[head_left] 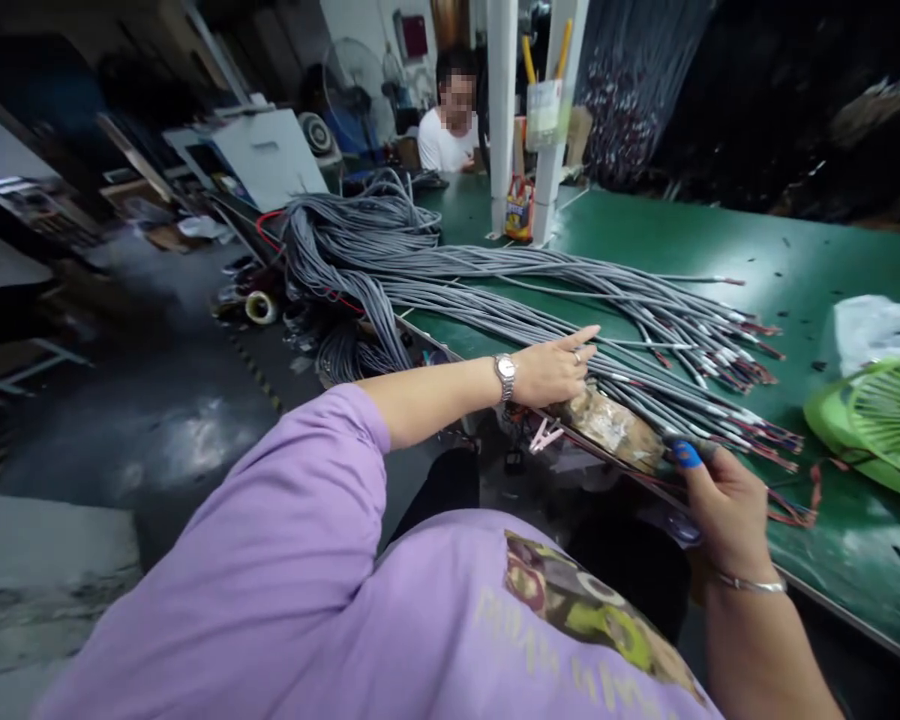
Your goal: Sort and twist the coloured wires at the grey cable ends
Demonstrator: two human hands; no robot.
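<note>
A long bundle of grey cables (487,305) lies across the green table, their stripped ends with red and dark wires pointing right. My left hand (553,370) rests on the near cables, index finger stretched out over them and the other fingers bent. At the table's front edge, my right hand (731,500) is closed beside the cable ends, with blue tape round the thumb. What it pinches is hidden. Between my hands, a brown block wrapped in clear tape (615,425) sits along the edge. A pink clip (546,436) hangs just below it.
A green fan (889,410) and a white plastic bag (881,330) are at the right. White posts (501,120) rise from the table, with a small yellow-and-red packet (519,210) at their base. Behind the table is a person in white (442,140).
</note>
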